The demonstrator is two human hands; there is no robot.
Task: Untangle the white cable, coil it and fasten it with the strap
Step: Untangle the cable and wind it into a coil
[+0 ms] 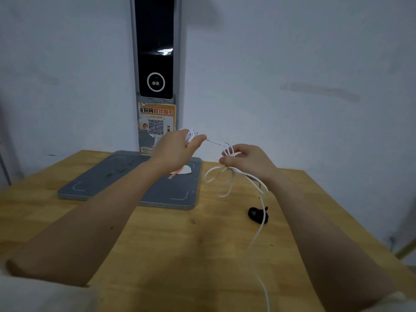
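Both my hands are raised above the wooden table with the white cable between them. My left hand is closed on a small bundle of cable turns near its fingertips. My right hand pinches another clump of the cable, and a short taut stretch runs between the two hands. Below my right hand hang a few loose loops, and one long strand trails down across the table toward the near edge. The black strap lies curled on the table under my right wrist, with the trailing strand crossing over it.
A grey flat pad lies at the back of the table, with a scrap of white paper on it. Behind it a dark upright panel with an orange QR sticker is fixed to the white wall.
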